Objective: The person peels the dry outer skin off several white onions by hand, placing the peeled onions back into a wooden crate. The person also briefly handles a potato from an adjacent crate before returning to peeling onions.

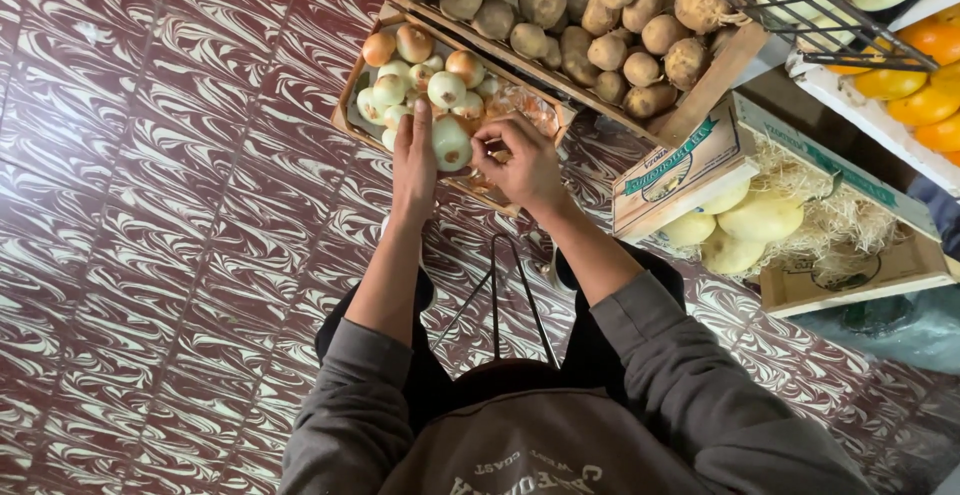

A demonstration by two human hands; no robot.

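Floor crate (352, 95) holds onions (447, 88).

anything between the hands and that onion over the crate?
Nothing visible. The left hand lies against the pale round onion, and the right hand has its fingers at the onion's other side, over the wooden onion crate.

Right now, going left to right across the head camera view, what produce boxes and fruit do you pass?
Crate of onions with the left hand and right hand on one onion → crate of potatoes → box of pale yellow melons → oranges.
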